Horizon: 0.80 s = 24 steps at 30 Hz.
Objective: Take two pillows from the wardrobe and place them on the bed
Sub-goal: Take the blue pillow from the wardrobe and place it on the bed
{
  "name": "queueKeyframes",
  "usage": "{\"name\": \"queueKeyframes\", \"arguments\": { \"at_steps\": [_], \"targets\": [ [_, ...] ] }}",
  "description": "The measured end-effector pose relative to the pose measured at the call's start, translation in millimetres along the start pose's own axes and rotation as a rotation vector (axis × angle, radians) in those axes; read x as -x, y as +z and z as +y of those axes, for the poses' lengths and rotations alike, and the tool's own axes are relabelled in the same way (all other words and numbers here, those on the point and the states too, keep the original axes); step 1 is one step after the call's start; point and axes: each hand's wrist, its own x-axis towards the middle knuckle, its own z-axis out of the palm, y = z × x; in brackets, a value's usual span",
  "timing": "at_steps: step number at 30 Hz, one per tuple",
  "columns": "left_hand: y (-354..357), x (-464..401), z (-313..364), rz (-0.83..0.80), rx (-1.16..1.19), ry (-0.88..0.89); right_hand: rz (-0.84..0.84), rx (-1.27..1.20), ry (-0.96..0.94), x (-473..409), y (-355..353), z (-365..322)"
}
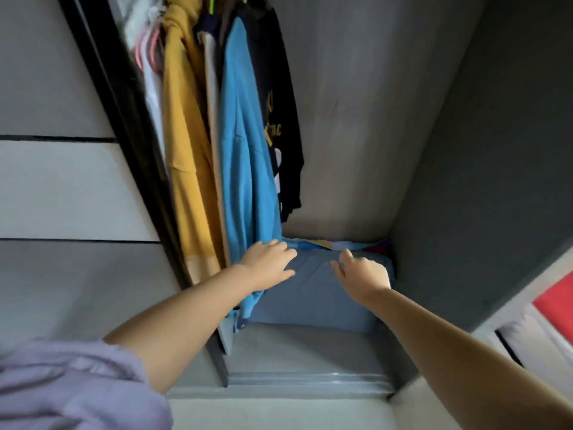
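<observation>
A light blue pillow (313, 293) lies on the floor of the open wardrobe (356, 119), pushed against its back wall. More folded, coloured fabric (328, 244) shows behind it; whether that is a second pillow I cannot tell. My left hand (268, 263) reaches in with fingers spread and rests on the pillow's top left edge, below a hanging blue shirt. My right hand (361, 273) hovers at the pillow's top right with fingers apart, touching or just above it. Neither hand has closed on anything.
Hanging clothes fill the wardrobe's left side: a blue shirt (245, 156), a mustard garment (186, 150), a black printed shirt (279, 103). A dark sliding door frame (124, 125) stands left. The wardrobe's grey side panel (480, 181) is at right, with a red item (555, 302) beyond.
</observation>
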Motion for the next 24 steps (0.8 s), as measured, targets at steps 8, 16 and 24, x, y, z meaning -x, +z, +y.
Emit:
{"name": "queueKeyframes", "arguments": {
  "at_steps": [8,16,24],
  "targets": [
    [78,-66,56,-0.169,0.26,-0.105,-0.248,0.005,0.066,-11,55,84],
    [157,-183,34,-0.316,0.316,-0.099,-0.43,-0.003,0.107,-109,130,117],
    [287,-311,-1,-0.368,0.231,-0.192,-0.503,-0.003,0.102,-227,260,167]
  ]
}}
